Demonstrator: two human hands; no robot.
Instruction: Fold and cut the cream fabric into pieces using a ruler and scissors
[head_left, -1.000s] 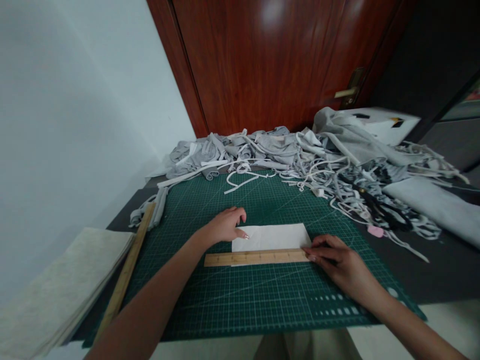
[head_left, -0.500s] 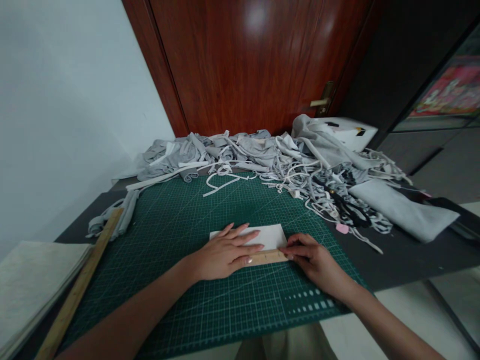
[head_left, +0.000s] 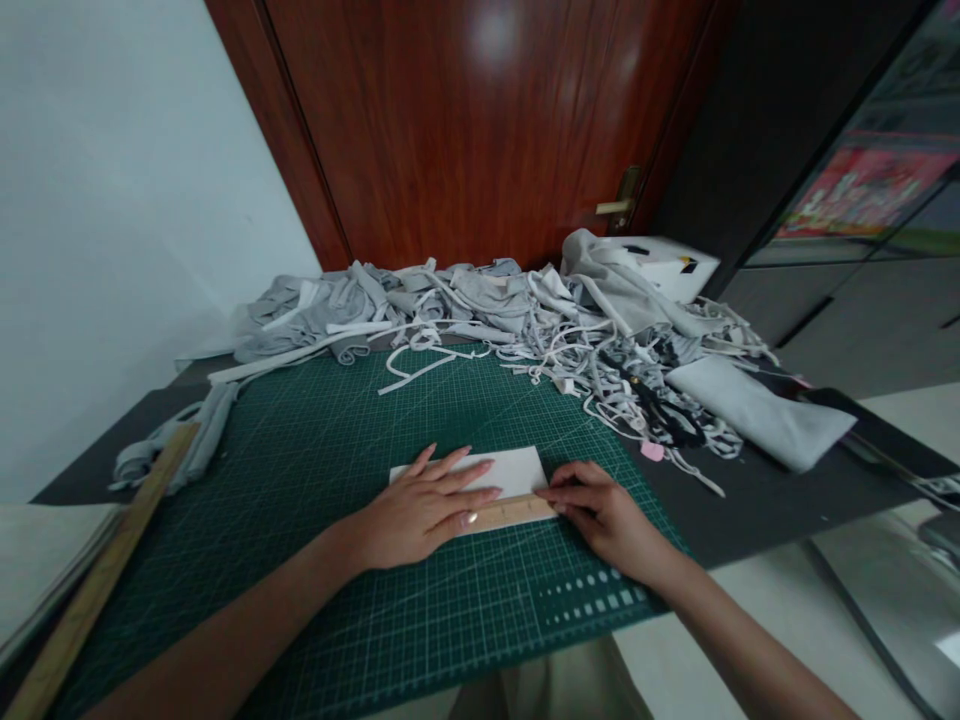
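My left hand point(head_left: 427, 508) lies flat with its fingers spread, pressing on a white rectangular piece point(head_left: 517, 472) and the short wooden ruler point(head_left: 510, 513) along its near edge. Whether the white piece is paper or cloth I cannot tell. At the ruler's right end, my right hand point(head_left: 600, 512) pinches with thumb and forefinger, the other fingers curled. The ruler's left part is hidden under my left hand. Beneath everything is a green cutting mat point(head_left: 337, 600) with a printed grid.
Grey fabric scraps point(head_left: 300, 320) and tangled strips point(head_left: 570, 345) are heaped along the back. Black-handled scissors point(head_left: 664, 415) rest among them, near a pink piece point(head_left: 652, 451). On the left are a long wooden ruler point(head_left: 105, 580) and a stack of pale sheets point(head_left: 45, 560).
The camera view has turned slightly to the right, so everything appears farther left. Both hands keep the same place on the white piece and the short ruler.
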